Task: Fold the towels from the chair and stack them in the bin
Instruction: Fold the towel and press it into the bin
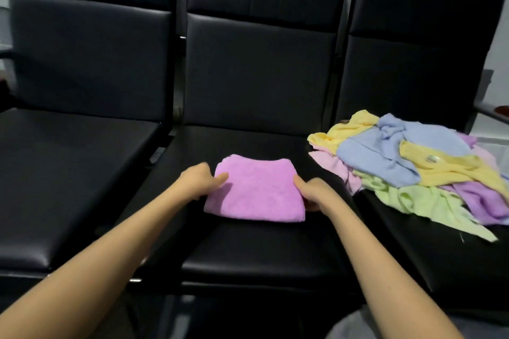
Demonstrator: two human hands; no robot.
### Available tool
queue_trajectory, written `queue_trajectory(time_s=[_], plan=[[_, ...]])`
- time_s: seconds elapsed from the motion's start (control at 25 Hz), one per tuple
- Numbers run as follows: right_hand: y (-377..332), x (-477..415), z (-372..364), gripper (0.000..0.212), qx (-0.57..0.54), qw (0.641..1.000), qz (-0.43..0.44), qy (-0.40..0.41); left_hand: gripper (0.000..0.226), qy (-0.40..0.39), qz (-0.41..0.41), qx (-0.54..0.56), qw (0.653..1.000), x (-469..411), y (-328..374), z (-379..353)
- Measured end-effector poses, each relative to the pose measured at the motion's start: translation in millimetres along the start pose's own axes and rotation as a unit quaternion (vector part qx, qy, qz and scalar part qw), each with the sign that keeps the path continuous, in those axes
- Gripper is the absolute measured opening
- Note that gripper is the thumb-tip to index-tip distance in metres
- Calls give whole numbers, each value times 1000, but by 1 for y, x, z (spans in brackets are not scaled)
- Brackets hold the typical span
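Note:
A folded pink-purple towel (256, 191) lies on the seat of the middle black chair (256, 250). My left hand (199, 180) grips its left edge, thumb on top and fingers under the fold. My right hand (312, 192) grips its right edge the same way. A loose pile of unfolded towels (413, 165) in yellow, blue, green, pink and purple lies on the right chair's seat (429, 256). No bin is in view.
Three black padded chairs stand side by side; the left chair's seat (63, 179) holds nothing. A dark armrest (493, 113) sticks out at the far right. A narrow gap separates each pair of seats.

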State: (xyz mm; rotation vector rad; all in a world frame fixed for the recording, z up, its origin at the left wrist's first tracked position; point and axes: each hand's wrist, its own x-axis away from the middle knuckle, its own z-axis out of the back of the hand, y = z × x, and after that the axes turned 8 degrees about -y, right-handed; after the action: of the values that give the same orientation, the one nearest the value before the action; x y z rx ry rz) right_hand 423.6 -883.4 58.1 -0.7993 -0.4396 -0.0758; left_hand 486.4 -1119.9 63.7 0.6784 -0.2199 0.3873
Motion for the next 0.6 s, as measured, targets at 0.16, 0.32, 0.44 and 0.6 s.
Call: queue_trajectory(time_s=[0.16,0.32,0.44,0.6], plan=[[-15,-5,-10,65,-144,989,32,4,47,10,3,143,990,-3,10,-13],[-15,-9,-9,52,-319,946,-38,-43,50,0,0,138,990,-4,18,-17],[-10,-12,-6,37,-339,934,-82,-73,52,-69,28,255,964,-5,19,-11],[-9,-16,-6,34,-392,914,-29,-104,26,-182,32,458,870,-2,21,-9]])
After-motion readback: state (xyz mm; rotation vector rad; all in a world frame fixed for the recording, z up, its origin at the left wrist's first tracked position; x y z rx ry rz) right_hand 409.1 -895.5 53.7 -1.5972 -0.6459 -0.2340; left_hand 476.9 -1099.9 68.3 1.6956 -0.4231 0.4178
